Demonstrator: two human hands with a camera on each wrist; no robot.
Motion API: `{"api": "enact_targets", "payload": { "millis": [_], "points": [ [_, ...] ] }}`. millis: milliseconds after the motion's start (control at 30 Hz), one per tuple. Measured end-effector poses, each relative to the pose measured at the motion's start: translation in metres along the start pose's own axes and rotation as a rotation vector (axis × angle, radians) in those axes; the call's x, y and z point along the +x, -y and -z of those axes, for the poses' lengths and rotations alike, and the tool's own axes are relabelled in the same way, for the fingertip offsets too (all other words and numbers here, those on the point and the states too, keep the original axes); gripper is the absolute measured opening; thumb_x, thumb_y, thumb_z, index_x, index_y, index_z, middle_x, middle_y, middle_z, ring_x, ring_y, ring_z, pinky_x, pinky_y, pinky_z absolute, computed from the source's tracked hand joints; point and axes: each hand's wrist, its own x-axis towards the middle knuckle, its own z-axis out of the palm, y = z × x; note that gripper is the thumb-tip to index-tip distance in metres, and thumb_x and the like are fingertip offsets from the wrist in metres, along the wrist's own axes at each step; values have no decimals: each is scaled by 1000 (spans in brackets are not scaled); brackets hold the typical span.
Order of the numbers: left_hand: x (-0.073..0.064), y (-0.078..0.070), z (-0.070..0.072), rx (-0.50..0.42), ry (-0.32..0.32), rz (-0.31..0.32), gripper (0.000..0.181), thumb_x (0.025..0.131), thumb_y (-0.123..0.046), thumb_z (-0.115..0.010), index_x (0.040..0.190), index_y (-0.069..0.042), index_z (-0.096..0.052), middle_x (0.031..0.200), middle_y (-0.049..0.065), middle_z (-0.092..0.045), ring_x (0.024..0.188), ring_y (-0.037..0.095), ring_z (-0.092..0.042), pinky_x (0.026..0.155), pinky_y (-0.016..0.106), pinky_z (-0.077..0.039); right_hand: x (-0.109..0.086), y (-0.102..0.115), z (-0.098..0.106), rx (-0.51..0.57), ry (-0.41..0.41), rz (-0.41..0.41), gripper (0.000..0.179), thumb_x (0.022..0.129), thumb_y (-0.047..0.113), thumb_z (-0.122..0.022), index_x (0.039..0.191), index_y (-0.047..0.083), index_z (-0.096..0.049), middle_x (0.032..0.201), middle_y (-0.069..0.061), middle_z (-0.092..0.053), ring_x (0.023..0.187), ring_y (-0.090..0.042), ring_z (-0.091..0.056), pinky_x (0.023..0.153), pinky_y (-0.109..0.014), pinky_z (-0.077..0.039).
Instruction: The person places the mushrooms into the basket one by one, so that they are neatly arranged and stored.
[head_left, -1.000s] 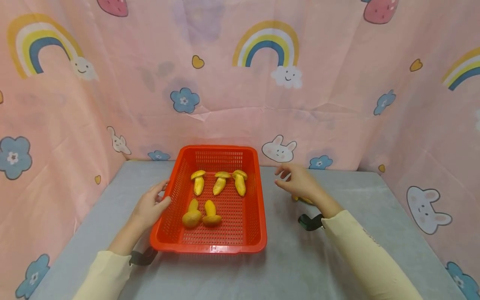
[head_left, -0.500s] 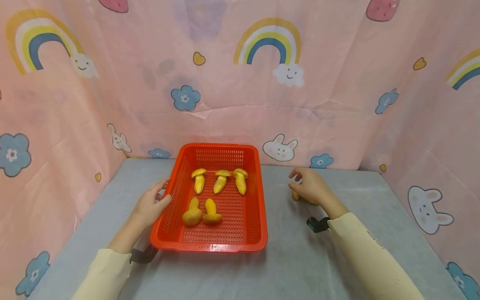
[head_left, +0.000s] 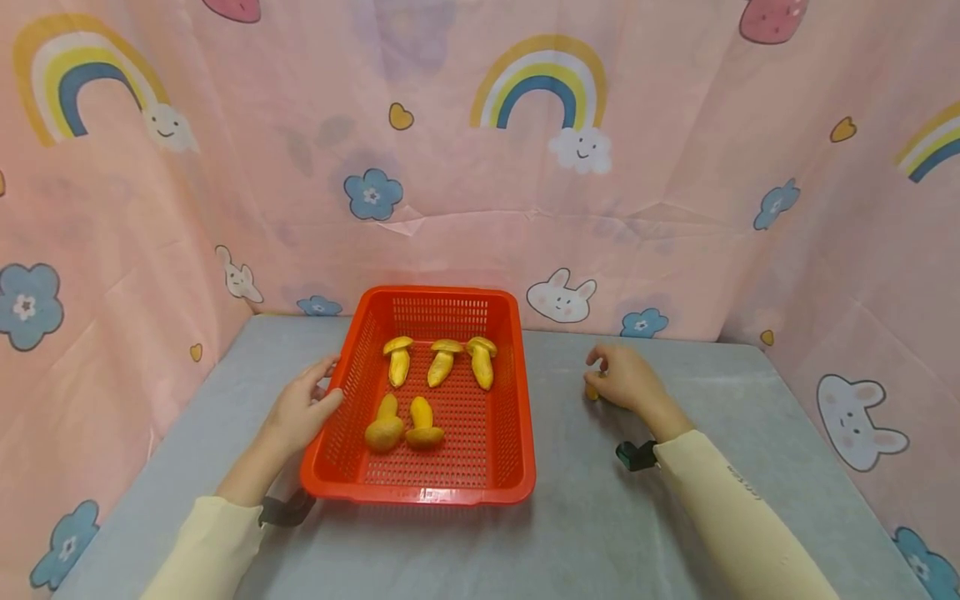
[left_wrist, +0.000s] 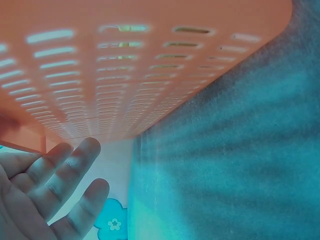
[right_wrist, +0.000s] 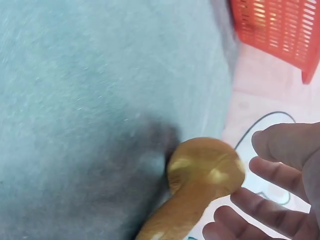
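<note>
My left hand (head_left: 296,417) rests at the left side of a red plastic basket (head_left: 420,493), thumb and fingertips right at the rim. In the left wrist view its fingers (left_wrist: 70,172) are spread loosely beside the slotted wall. Over on the right, my right hand (head_left: 626,379) hovers low over a yellow-brown mushroom (right_wrist: 205,172) on the table, mostly hidden by the hand in the head view. The right wrist view has the thumb apart from the fingers, fingertips right at the cap's edge. Inside the basket, mushrooms lie in two rows, such as a back one (head_left: 482,367) and a front one (head_left: 384,433).
The grey table (head_left: 570,517) carries the basket left of centre. A pink patterned curtain (head_left: 660,167) encloses the back and both sides. Dark wrist-camera mounts stick out below both wrists, the right one (head_left: 636,455) close over the table.
My right hand has moved right and slightly down from beside the basket to over the mushroom on the table. The left hand and basket have stayed put.
</note>
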Motion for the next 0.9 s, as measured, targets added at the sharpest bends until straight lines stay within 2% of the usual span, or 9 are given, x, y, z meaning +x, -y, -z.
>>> {"api": "enact_targets", "payload": {
  "millis": [200, 467, 900],
  "points": [
    [-1, -2, 1, -1, 7, 12, 58, 94, -17, -52, 148, -3, -35, 131, 22, -51, 84, 24, -59, 69, 33, -57, 0, -3, -4, -21, -3, -13, 28, 84, 21, -66, 102, -1, -66, 89, -17, -66, 79, -28, -59, 74, -46, -50],
    [0, -2, 1, -3, 2, 11, 58, 93, -16, -52, 147, -3, -35, 131, 22, -51, 83, 24, -59, 68, 32, -56, 1, -5, -7, -8, 27, -63, 30, 83, 29, -69, 98, 3, -67, 83, -11, -67, 70, -21, -56, 63, -35, -49],
    [-1, -3, 2, -10, 10, 20, 59, 94, -16, -52, 148, -3, -34, 131, 22, -50, 85, 25, -60, 69, 35, -58, 1, -8, -16, -6, -17, -99, 30, 81, 30, -69, 99, 5, -69, 76, -5, -67, 65, -18, -55, 59, -31, -45]
  ]
}}
